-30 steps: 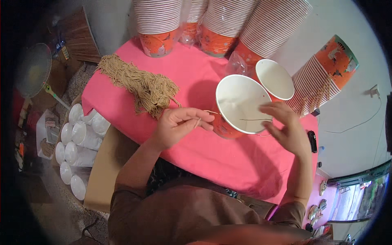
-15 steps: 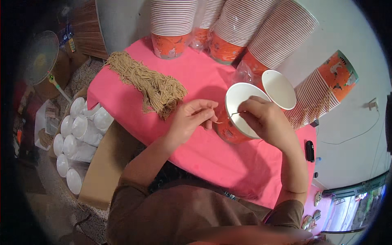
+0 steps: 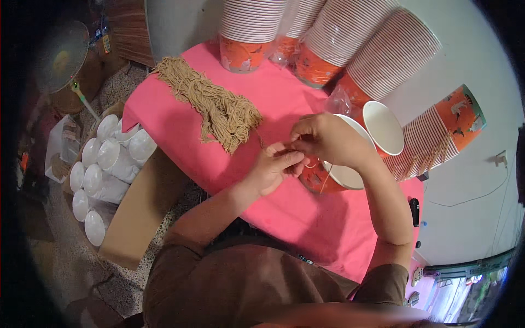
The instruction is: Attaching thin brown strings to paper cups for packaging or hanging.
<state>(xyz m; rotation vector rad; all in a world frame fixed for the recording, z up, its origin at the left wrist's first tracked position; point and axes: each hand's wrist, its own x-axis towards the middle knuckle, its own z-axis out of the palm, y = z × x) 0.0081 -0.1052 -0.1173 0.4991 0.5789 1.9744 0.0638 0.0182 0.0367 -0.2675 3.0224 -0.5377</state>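
Observation:
My left hand point(image 3: 280, 165) is closed in a pinch on a thin tan cord point(image 3: 261, 140), a strand running toward the pile. Over it, my right hand point(image 3: 334, 138) has its fingers pinched against the left fingertips on the cord; the exact grip is partly hidden. A loose cord end hangs below the right hand, in front of an orange paper bucket point(image 3: 350, 177) with a white inside. The bucket stands tilted toward me, its near rim partly covered by my right hand and forearm. Left of my hands lies a long pile of tan cords point(image 3: 219, 112).
A second open bucket point(image 3: 384, 128) stands behind the first. Tall stacks of nested buckets point(image 3: 254, 52) line the back of the pink-covered table point(image 3: 295, 224); another stack point(image 3: 443, 123) leans right, with cords draped on it. At left, a cardboard box point(image 3: 134, 213) holds white cup stacks point(image 3: 108, 156).
My right hand has moved left from the bucket's opening to meet my left fingertips. A thin dark strand or tool at its fingers no longer shows. The view has shifted slightly.

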